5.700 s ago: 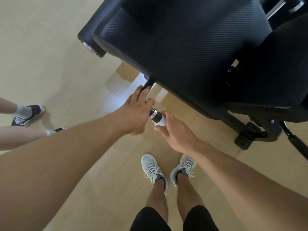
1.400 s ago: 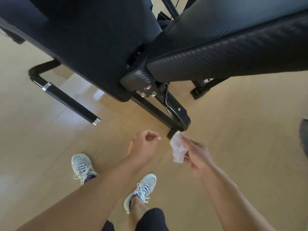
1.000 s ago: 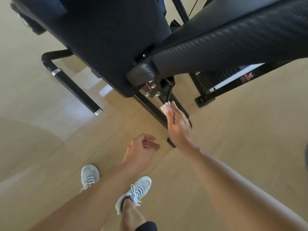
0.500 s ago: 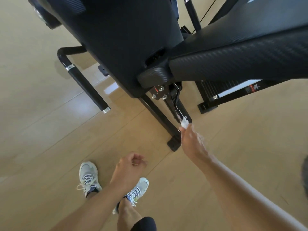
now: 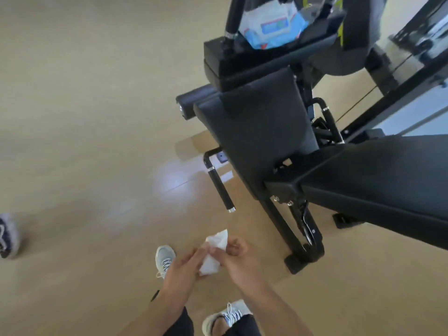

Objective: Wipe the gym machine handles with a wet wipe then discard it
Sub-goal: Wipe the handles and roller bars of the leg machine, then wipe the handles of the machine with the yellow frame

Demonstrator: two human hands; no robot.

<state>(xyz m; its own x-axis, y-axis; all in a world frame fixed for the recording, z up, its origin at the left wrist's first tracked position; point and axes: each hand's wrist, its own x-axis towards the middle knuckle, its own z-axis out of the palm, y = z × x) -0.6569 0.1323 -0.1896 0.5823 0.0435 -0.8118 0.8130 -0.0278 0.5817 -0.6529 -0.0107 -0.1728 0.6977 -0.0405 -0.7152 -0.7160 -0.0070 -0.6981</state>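
Note:
A crumpled white wet wipe (image 5: 214,252) sits between both hands, low in the middle of the head view. My left hand (image 5: 183,267) holds its lower part and my right hand (image 5: 234,254) pinches its upper part. The black gym machine (image 5: 271,132) fills the right side. Its left handle (image 5: 220,187), a black grip with silver end rings, hangs above the hands and apart from them. A second black handle (image 5: 327,120) shows behind the back pad. The adjustment lever (image 5: 306,226) under the seat is to the right of my hands.
A blue and white pack of wipes (image 5: 271,23) lies on the machine's upper pad. The padded seat (image 5: 378,175) juts out on the right. Another person's shoe (image 5: 8,235) is at the left edge. My own shoes (image 5: 164,259) stand on the wooden floor.
My right hand has drawn the wipe back from the lever under the seat. My left hand has come up and taken hold of the wipe too. The view has risen and backed off.

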